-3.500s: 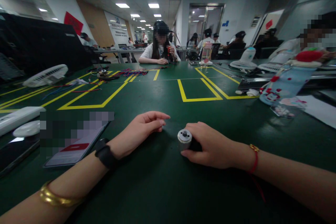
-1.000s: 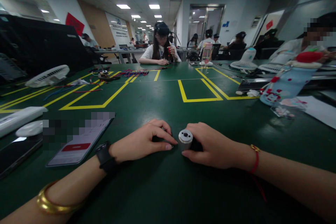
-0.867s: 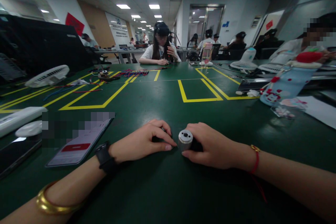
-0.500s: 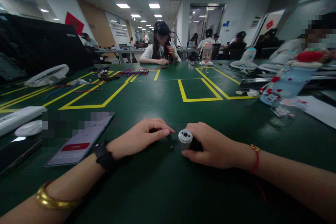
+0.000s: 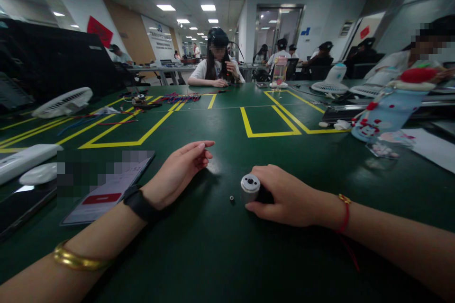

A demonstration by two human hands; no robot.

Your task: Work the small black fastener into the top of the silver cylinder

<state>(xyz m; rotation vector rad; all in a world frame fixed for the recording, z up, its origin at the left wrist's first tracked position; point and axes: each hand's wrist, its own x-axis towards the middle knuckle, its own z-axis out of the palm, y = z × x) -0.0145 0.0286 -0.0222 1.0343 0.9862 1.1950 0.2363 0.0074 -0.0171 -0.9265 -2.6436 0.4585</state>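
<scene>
My right hand [image 5: 284, 196] is wrapped round an upright silver metal cylinder [image 5: 250, 188] standing on the green table [image 5: 199, 255]. The cylinder's round top face has a dark centre and small holes. Just to its left lies a tiny metal ring-shaped part [image 5: 232, 198], perhaps a nut or a bearing. Further left, my left hand [image 5: 181, 168] hovers over the table with thumb and forefinger stretched out and the other fingers loosely curled. Nothing shows in it, and it is apart from both parts.
A phone [image 5: 106, 194] lies beside my left wrist, with white devices [image 5: 28, 163] beyond it. Coloured wires [image 5: 181, 98] and yellow tape outlines [image 5: 273, 135] are further back. A blue bottle [image 5: 391, 109] stands at right. A person [image 5: 216, 64] sits opposite.
My left hand has moved away from the tiny ring part, up and to the left, and its fingers have lifted from the table. My right hand stays on the cylinder.
</scene>
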